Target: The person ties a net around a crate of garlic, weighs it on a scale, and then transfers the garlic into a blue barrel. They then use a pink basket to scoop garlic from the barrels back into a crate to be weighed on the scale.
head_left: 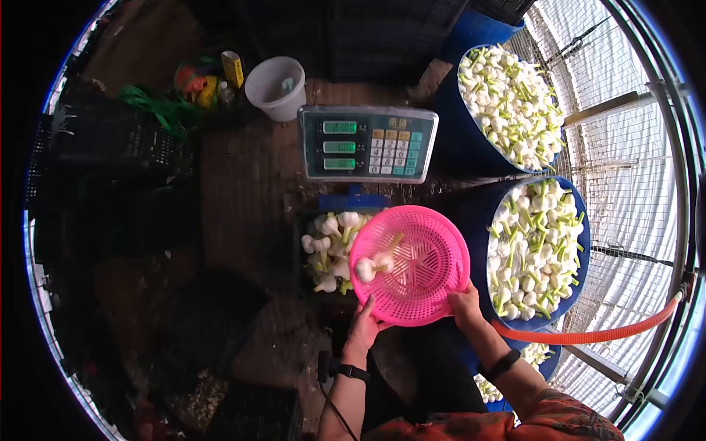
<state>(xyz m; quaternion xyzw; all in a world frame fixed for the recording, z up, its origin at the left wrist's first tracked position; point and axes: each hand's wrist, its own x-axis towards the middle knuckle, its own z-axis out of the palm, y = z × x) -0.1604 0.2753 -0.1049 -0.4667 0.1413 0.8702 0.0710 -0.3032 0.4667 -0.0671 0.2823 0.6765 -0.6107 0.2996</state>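
Observation:
A round pink plastic colander [423, 303] is held between my two hands, tilted a little. My left hand [362, 328] grips its rim at the lower left, and my right hand [463, 305] grips the lower right rim. Inside, a few garlic bulbs [365, 270] lie against the left side. Partly behind the colander sits a dark container of garlic bulbs with short green stems [323, 250]. Just beyond stands a digital scale's panel [368, 143] with lit green displays and a keypad.
Two large blue barrels of garlic, one at the right [581, 250] and another farther back [445, 110], stand beside a mesh wall. An orange hose [588, 338] curves past the nearer one. A white bucket [276, 88] and green netting [158, 106] lie at the back left.

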